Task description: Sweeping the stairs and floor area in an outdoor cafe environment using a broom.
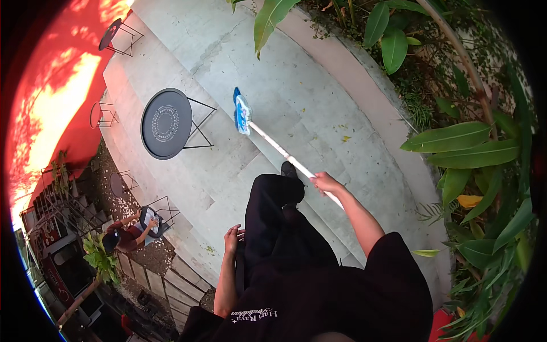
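My right hand [327, 182] is closed around the white handle of a broom [280, 149], which slants away from me to the upper left. The broom's head [242, 114], with blue bristles and a white and blue cover, is on the grey tiled floor [273, 85], to the right of a round dark tray table [166, 124]. My left hand [233, 238] hangs beside my left thigh with its fingers loosely bent, and no object shows in it. A dark shoe [289, 169] shows ahead of my knee.
Small leaves [346, 139] lie on the floor. A low curved kerb [363, 89] borders leafy plants [453, 137] at right. At lower left, another person [128, 237] has their hands at a small table [147, 218]. More small round tables [110, 34] stand near the red wall [55, 94].
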`<state>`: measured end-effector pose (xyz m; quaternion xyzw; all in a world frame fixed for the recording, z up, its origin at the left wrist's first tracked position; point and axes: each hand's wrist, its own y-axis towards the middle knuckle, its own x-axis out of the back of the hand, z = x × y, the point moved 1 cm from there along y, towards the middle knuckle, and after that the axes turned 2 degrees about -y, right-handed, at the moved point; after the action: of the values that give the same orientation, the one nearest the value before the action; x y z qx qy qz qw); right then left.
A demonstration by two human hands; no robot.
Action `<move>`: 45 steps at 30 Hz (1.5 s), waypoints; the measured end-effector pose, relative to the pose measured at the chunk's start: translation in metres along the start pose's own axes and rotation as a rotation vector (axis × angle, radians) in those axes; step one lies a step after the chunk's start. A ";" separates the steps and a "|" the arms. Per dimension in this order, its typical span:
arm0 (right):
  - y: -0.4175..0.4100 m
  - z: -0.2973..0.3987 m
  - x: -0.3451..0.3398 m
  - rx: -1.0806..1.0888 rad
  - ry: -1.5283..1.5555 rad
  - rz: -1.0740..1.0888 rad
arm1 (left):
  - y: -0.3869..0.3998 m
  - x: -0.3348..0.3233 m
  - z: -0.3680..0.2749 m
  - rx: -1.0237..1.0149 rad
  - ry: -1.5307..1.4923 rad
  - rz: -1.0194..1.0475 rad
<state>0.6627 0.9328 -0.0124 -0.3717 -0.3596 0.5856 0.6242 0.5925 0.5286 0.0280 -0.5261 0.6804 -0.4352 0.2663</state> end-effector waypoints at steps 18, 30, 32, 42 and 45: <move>-0.169 -0.144 0.039 -0.380 -0.112 -0.270 | 0.009 0.143 0.180 -0.002 0.131 0.012; -0.251 -0.027 0.038 -0.314 0.070 -0.362 | 0.055 0.094 0.009 0.093 0.276 0.079; -0.204 0.002 0.053 -0.158 0.093 -0.363 | 0.049 0.083 -0.025 0.298 0.266 0.028; 0.049 0.147 0.111 -0.083 -0.715 -0.611 | 0.053 0.126 -0.122 0.100 0.111 -0.122; 0.034 0.119 0.125 -0.175 -0.687 -0.552 | 0.053 0.130 -0.120 0.140 0.122 -0.150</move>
<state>0.5488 1.0641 0.0148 -0.0972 -0.6799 0.4540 0.5676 0.4287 0.4466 0.0520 -0.5281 0.6219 -0.5316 0.2273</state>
